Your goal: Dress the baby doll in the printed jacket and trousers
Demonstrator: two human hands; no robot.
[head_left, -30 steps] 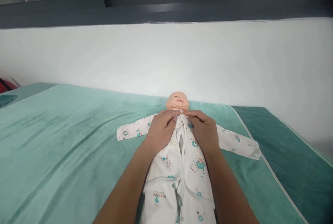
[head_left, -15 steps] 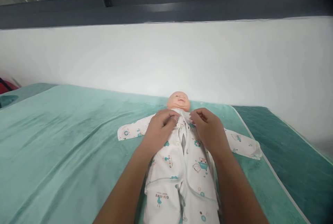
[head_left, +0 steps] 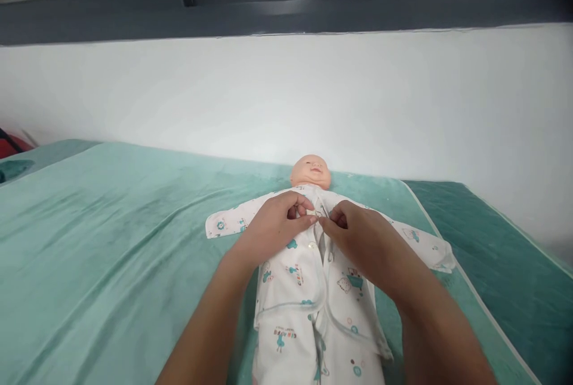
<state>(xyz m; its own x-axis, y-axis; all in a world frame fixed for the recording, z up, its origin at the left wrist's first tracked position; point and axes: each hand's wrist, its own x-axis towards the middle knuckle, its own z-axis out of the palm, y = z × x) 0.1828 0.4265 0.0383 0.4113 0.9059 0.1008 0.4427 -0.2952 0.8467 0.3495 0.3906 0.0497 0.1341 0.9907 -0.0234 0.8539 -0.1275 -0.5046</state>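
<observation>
A baby doll (head_left: 311, 171) lies on its back on a teal blanket (head_left: 111, 230), dressed in a white printed romper (head_left: 308, 277) with its sleeves spread out. My left hand (head_left: 273, 227) pinches the left edge of the romper's front opening at the chest. My right hand (head_left: 358, 236) pinches the right edge opposite it. The fingertips of both hands meet over the snap placket just below the doll's neck.
A white wall (head_left: 286, 98) rises right behind the doll's head, with a dark window frame (head_left: 286, 9) above. The blanket's white-trimmed edge (head_left: 461, 289) runs along the right, with darker teal bedding (head_left: 505, 265) beyond. A red object (head_left: 9, 146) shows at the far left.
Both hands slid a little down from the collar to the chest and drew together, fingertips now pinching the two front edges. The view shifted slightly.
</observation>
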